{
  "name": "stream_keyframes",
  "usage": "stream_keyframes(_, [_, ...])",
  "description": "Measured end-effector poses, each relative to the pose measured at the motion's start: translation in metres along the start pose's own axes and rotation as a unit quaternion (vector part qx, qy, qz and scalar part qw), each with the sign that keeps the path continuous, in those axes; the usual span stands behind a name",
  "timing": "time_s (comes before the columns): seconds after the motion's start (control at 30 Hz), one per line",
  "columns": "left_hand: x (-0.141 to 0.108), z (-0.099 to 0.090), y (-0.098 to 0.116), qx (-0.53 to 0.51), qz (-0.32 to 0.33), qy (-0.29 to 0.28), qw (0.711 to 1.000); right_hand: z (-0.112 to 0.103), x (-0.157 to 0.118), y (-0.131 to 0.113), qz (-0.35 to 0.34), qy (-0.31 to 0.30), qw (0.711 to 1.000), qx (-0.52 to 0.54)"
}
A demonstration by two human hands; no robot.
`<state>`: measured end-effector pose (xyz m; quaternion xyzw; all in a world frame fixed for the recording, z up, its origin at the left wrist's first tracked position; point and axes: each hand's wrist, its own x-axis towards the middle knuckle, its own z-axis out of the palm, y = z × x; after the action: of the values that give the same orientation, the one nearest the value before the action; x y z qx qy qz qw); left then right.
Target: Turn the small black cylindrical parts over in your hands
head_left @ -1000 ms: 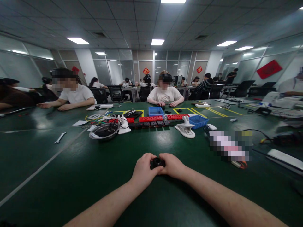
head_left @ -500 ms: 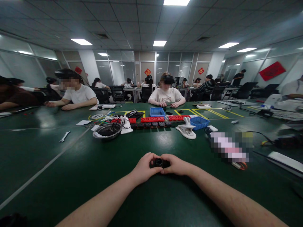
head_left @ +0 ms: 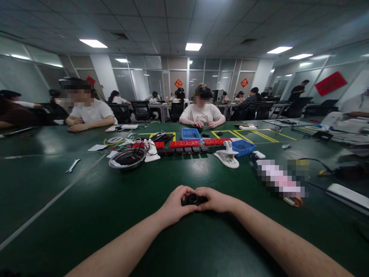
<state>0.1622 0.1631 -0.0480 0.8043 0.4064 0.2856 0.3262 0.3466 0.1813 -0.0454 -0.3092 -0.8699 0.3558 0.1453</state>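
Over the green tabletop, my left hand (head_left: 174,204) curves its fingers and thumb around a small black part (head_left: 192,199) with a round, ring-like top and a dark centre. From the other side my right hand (head_left: 213,200) grips the same part. The two hands' fingertips meet in front of and behind it. Its lower portion is hidden by the fingers, so I cannot tell its exact kind.
Beyond my hands are a round dish (head_left: 127,158) with black cables, a white clip stand (head_left: 227,156), red socket strips (head_left: 184,143) and blue bins (head_left: 190,134) (head_left: 243,147). A wrench (head_left: 73,166) lies left, a white bar (head_left: 350,195) right. Co-workers sit across the table (head_left: 198,169).
My hands stay around the black part with almost no movement. The view has tilted slightly. The co-worker across on the left has shifted posture, hands now closer to the body.
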Motion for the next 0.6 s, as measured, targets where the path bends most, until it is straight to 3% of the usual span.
stream_keyframes(0.2, [0.001,-0.001,0.002,0.003,-0.003,-0.013,1.000,-0.003,0.001,-0.004,-0.008,-0.013,1.000,-0.006])
stream_keyframes(0.33, [0.001,0.004,0.002,-0.006,-0.024,-0.002,1.000,0.002,0.001,0.001,0.034,0.021,0.999,-0.013])
stream_keyframes(0.47, [-0.001,0.012,0.002,0.017,-0.064,0.077,0.995,0.017,0.006,0.003,0.120,0.103,0.984,-0.081])
stream_keyframes(0.6, [-0.002,0.018,0.001,0.044,-0.084,0.140,0.986,0.033,0.013,-0.006,0.186,0.180,0.944,-0.207])
